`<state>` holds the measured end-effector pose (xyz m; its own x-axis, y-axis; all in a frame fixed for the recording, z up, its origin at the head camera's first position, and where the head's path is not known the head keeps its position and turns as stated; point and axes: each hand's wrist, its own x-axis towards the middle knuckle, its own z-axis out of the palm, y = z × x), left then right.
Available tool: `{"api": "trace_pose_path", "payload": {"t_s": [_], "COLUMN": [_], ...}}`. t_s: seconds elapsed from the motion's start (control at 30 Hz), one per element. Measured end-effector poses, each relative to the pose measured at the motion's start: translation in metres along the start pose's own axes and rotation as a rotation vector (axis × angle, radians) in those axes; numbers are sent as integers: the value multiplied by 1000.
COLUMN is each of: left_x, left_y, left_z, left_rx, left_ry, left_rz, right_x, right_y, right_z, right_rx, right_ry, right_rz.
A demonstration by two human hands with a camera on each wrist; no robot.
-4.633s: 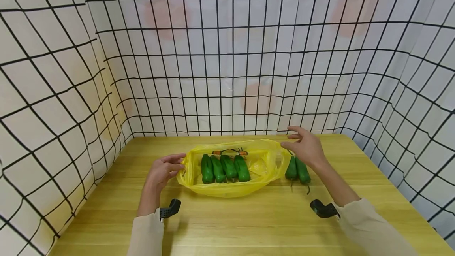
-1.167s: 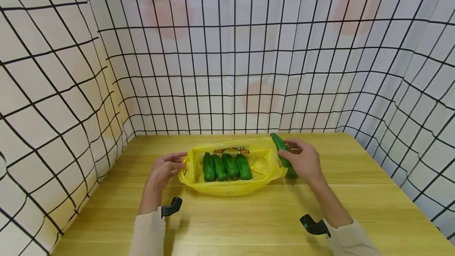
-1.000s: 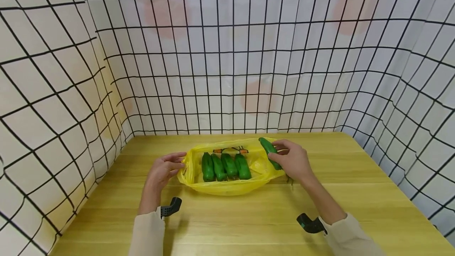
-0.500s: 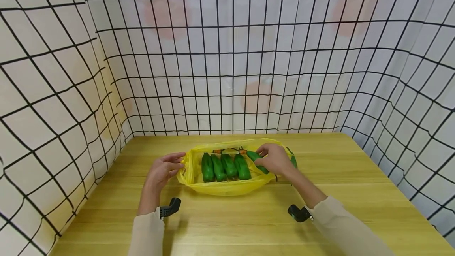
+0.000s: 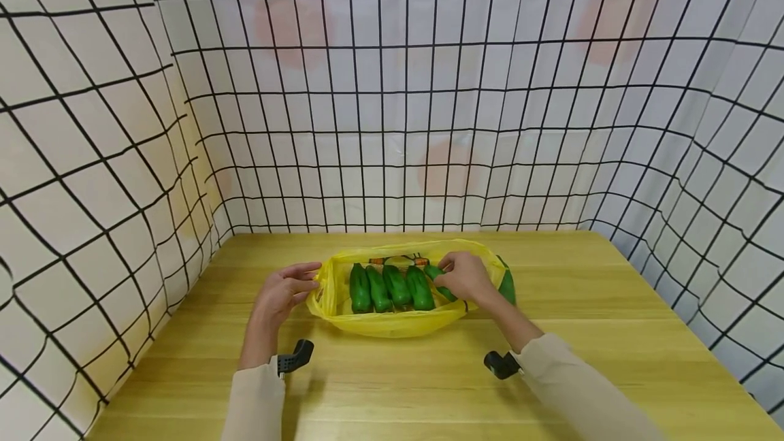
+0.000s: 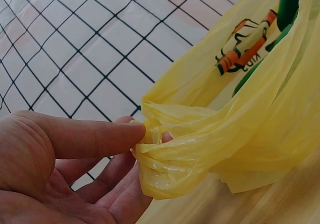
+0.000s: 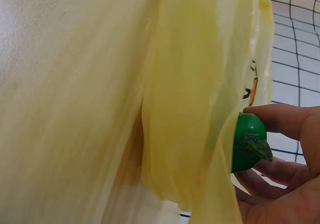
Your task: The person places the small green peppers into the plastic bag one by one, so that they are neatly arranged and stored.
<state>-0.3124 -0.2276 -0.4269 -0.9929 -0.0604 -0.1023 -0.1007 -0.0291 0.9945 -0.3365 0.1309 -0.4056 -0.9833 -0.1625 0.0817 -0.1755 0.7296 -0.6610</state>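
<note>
A yellow plastic bag (image 5: 392, 324) lies open-mouthed on the table. Several long green peppers (image 5: 396, 286) are lined up inside it. At the bag's left end, my left hand (image 5: 278, 298) pinches a gathered fold between thumb and fingers, as the left wrist view shows on the crumpled bag edge (image 6: 172, 169). My right hand (image 5: 468, 278) reaches into the bag's right part and holds another green pepper (image 5: 433, 271) beside the row. Its stem end (image 7: 248, 139) shows between thumb and fingers in the right wrist view.
Just outside the bag's right end lies one more green pepper (image 5: 507, 288), partly covered by the bag and arm. The wooden table (image 5: 392, 386) is bounded by white walls with a black grid (image 5: 380, 155) at the back and sides. A printed picture (image 6: 245, 44) marks the bag.
My right hand picked up a green pepper from right of the bag and carried it left and down into the bag, beside the row. The left hand has stayed at the bag's left end.
</note>
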Motion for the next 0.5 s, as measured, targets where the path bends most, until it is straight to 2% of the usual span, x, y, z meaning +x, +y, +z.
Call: {"api": "trace_pose_path", "payload": {"t_s": [0.5], "left_x": [1], "left_y": [0], "left_z": [1], "left_rx": [16], "left_ry": [13], "left_rz": [-21], "right_x": [10], "right_y": [1], "right_z": [15], "right_rx": [31], "right_ry": [22], "right_rz": [76]}}
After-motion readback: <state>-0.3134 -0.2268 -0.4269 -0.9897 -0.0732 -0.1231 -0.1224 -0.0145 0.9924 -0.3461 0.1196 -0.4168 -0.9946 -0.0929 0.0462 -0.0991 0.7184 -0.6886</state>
